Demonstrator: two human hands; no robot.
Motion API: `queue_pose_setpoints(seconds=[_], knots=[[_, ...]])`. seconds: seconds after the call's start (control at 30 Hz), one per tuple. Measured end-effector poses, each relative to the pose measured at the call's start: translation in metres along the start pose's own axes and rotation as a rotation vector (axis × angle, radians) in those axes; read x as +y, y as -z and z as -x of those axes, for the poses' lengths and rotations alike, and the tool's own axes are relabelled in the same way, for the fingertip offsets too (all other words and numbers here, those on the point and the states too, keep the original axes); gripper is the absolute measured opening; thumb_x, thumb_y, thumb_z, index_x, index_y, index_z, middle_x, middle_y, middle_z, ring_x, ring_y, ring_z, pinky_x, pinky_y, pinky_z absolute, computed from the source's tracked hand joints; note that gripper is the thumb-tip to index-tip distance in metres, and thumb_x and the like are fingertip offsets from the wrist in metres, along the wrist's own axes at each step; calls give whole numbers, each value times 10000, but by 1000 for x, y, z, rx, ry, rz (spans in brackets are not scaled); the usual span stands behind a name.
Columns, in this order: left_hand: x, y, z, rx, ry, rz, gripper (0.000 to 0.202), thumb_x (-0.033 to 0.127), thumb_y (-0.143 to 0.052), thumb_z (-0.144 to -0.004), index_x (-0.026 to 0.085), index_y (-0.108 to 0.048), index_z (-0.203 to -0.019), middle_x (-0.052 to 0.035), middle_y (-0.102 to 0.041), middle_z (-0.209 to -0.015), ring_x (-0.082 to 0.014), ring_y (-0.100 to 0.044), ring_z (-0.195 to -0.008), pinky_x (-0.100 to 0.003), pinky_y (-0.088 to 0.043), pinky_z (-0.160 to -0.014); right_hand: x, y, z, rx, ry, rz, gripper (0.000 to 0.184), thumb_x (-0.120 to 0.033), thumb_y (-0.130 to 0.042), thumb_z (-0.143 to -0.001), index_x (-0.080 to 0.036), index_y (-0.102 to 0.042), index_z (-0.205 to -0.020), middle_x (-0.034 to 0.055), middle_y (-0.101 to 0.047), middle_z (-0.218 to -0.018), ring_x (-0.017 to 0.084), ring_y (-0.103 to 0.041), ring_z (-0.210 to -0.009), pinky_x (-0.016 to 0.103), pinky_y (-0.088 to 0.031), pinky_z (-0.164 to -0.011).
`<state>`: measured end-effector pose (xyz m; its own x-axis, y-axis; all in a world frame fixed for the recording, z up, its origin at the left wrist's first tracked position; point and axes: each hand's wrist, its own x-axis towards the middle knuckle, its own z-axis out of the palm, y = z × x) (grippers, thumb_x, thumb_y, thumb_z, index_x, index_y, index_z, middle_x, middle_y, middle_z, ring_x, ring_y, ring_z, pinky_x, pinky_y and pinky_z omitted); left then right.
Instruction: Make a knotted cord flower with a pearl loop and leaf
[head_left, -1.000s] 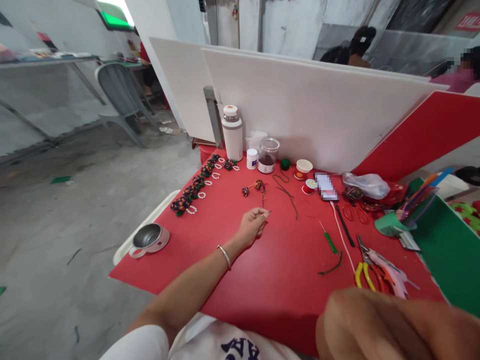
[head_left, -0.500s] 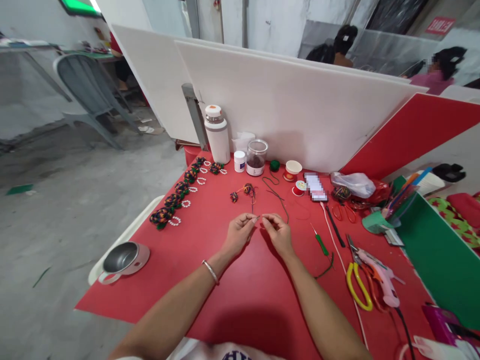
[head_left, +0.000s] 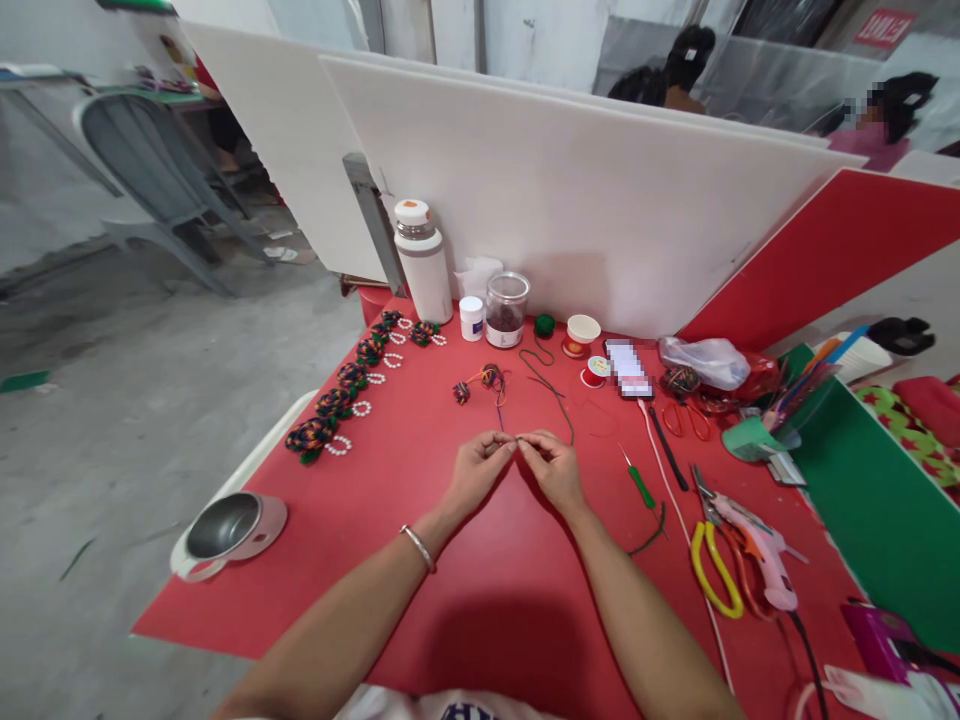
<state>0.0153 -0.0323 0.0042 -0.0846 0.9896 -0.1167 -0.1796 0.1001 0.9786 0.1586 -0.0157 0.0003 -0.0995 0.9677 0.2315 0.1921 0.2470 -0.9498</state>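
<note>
My left hand (head_left: 475, 470) and my right hand (head_left: 553, 468) meet over the middle of the red table (head_left: 390, 560), fingertips pinched together on a thin cord end (head_left: 517, 438). The cord runs back to a small multicoloured knotted piece (head_left: 491, 378) with a second knot (head_left: 460, 392) beside it. A dark green cord (head_left: 553, 385) curves just beyond my right hand. A silver bangle sits on my left wrist.
Several knotted ornaments with bead loops (head_left: 337, 400) line the left edge. A metal bowl (head_left: 223, 525), white flask (head_left: 422, 262), glass jar (head_left: 505, 310), small cups (head_left: 582, 335), green-handled tool (head_left: 639, 484), pliers (head_left: 714, 565) and glue gun (head_left: 757, 545) lie around. White boards (head_left: 570, 190) stand behind.
My right hand came in from the near right to join the left, and the fingertips closed together on the cord end. The view shifted right and down.
</note>
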Motion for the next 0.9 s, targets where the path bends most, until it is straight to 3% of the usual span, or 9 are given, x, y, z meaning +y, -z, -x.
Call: queue_pose_setpoints(seconds=[0.2,0.4,0.57,0.63,0.8,0.9], knots=[[0,-1,1,28,-12,-33,242,394,-721,-672,156,-678,-676,17,-600,-574,-94,-452,-537,-221,-341,-533,-3,-3,3,27,45,72,149,-253,-622,-833,-204,-760,-805,39,-717,-783,158,-645,-704,263,-489,-636],[-2,-4,-2,48,1,0,220,363,-719,-642,156,-646,-628,31,-555,-529,-77,-411,-497,-205,-303,-496,1,-9,5,119,40,176,162,-277,-612,-830,-206,-755,-802,48,-717,-781,170,-640,-704,279,-503,-677],[-5,0,2,35,33,23,237,384,-715,-682,163,-631,-705,76,-469,-462,-55,-306,-403,-195,-206,-428,13,3,-3,325,-103,134,241,-354,-603,-830,-175,-758,-873,87,-751,-866,198,-666,-774,324,-531,-758],[-7,1,2,38,37,29,245,396,-708,-701,166,-626,-727,85,-452,-455,-54,-288,-391,-196,-194,-419,13,8,-2,287,-118,67,262,-382,-614,-848,-178,-763,-914,94,-761,-933,209,-683,-845,338,-534,-807],[-9,0,1,53,7,19,249,399,-713,-707,164,-640,-749,67,-510,-509,-63,-350,-437,-196,-258,-450,3,7,4,3,-64,-9,233,-380,-665,-857,-202,-774,-960,77,-766,-957,202,-697,-870,312,-528,-784],[-9,-2,1,56,-47,-34,239,388,-714,-702,157,-655,-715,34,-577,-570,-79,-427,-502,-201,-320,-501,0,4,3,-31,-62,15,218,-390,-661,-862,-201,-768,-882,63,-764,-889,195,-691,-831,298,-515,-753]])
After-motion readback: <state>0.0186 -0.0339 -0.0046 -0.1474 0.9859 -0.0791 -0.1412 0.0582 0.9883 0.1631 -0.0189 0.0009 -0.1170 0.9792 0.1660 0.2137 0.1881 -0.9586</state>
